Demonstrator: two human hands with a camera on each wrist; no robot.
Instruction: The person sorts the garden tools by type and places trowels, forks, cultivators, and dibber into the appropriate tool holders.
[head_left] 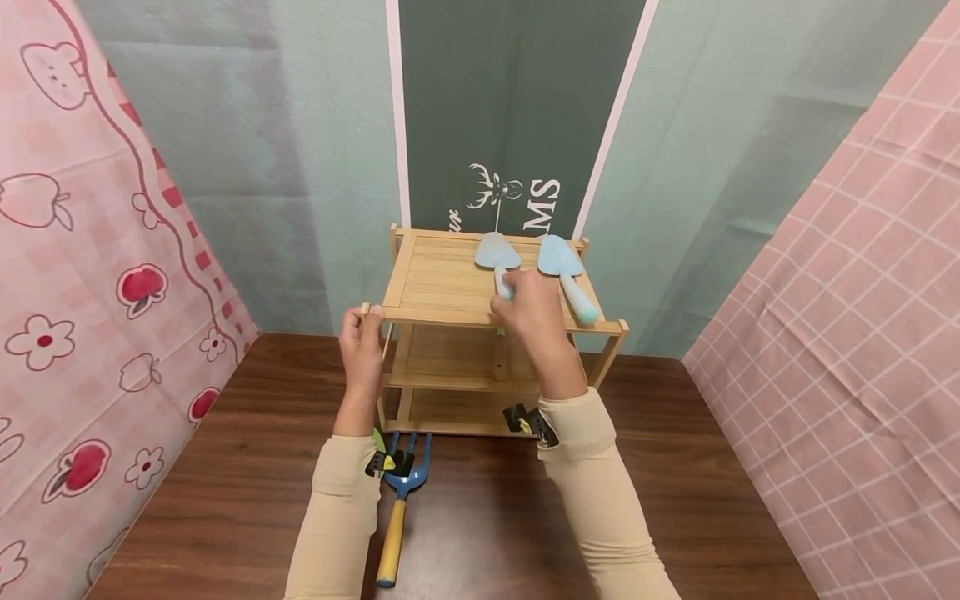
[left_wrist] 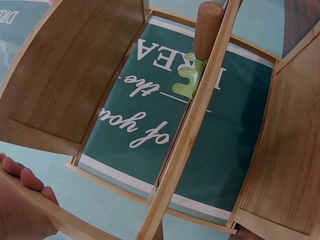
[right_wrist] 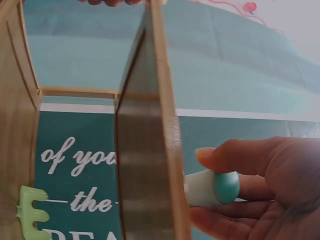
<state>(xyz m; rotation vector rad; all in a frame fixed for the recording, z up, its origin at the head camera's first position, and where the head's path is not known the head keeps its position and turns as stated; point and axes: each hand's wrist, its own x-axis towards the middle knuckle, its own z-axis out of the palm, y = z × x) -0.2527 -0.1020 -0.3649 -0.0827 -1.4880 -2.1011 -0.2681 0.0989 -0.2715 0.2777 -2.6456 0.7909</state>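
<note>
My right hand (head_left: 534, 312) pinches the handle of a small pale blue trowel (head_left: 497, 252), which lies on the top board of a wooden shelf rack (head_left: 442, 271). In the right wrist view, thumb and fingers surround the teal-tipped handle (right_wrist: 227, 187). Just to its right on that board lies a matching trowel (head_left: 562, 267). With my left hand (head_left: 362, 346) I grip the rack's front left top corner; its fingertips (left_wrist: 31, 179) curl over the wooden edge in the left wrist view. A green rake (left_wrist: 189, 80) with a brown wooden handle sits on a lower level.
A blue hand fork (head_left: 408, 475) with a yellow handle lies on the brown table (head_left: 480, 533) in front of the rack, partly behind my left wrist. Something green (head_left: 378, 439) shows beside it. Curtains enclose the table at the back and both sides.
</note>
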